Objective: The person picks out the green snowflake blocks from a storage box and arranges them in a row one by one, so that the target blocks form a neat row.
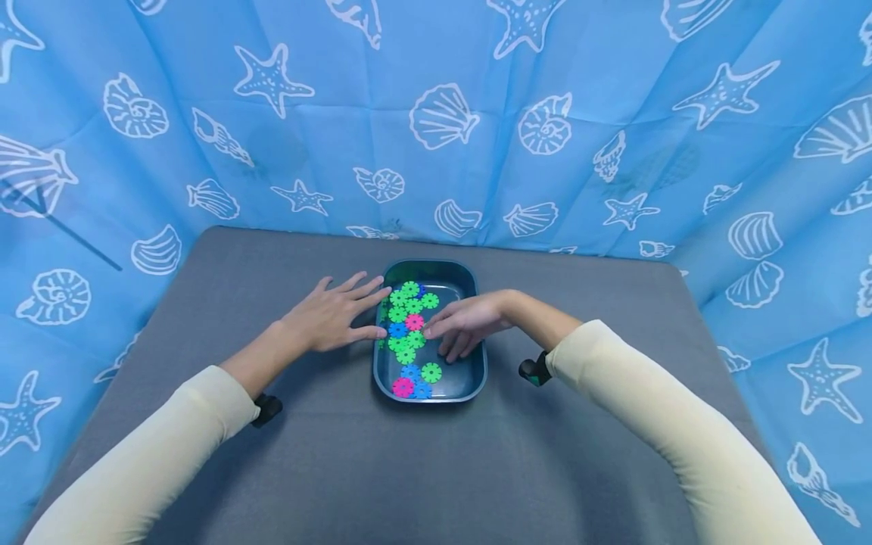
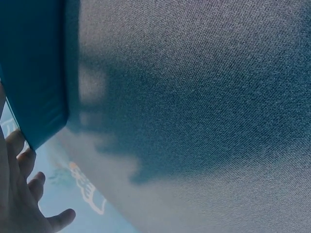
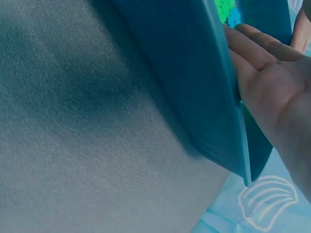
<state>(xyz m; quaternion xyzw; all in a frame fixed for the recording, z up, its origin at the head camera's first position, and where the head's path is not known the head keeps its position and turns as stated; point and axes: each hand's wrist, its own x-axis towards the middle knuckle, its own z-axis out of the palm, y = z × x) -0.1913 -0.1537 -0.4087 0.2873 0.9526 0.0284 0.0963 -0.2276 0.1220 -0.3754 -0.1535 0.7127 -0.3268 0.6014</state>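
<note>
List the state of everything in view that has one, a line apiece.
Tray: upright, uncovered, partly filled.
Notched discs: loose in the tray, mostly along its left side, some overlapping.
Left hand: spread, at the tray's left rim.
Right hand: over the right rim, dipped into the tray.
Grey cloth: laid flat under the tray.
Blue curtain: hanging, creased.

Inside the tray (image 1: 458, 384), room lies on the right, at the far and near ends, while discs (image 1: 406, 353) crowd the left half. The left hand (image 1: 334, 314) bars the left rim, the right hand (image 1: 477, 316) crosses the right; the table (image 1: 429, 469) gives open approach to the near wall.
</note>
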